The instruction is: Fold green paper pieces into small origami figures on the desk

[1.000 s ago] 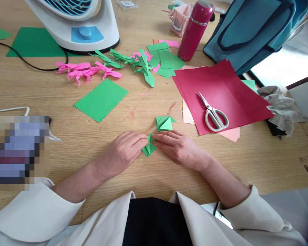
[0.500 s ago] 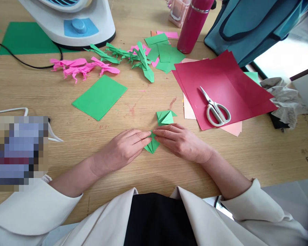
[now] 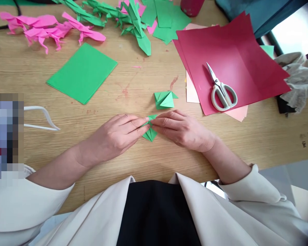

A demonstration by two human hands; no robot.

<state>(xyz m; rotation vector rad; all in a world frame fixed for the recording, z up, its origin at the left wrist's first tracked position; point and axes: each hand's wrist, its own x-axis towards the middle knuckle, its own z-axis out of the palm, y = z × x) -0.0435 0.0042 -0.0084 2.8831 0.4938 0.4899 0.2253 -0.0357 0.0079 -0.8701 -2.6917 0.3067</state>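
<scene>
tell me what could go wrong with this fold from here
The left hand and right hand pinch the small green piece at its top, hiding part of it; a crease could land crooked. The second folded green piece lies just beyond the right hand and might get nudged.

The left forearm (image 3: pixel 59 169) and the right forearm (image 3: pixel 228 167) are angled inward, palms turned down. The left hand (image 3: pixel 116 135) and the right hand (image 3: pixel 186 131) are brought fingertip to fingertip, fingers stretched long and pinched at their ends.
</scene>
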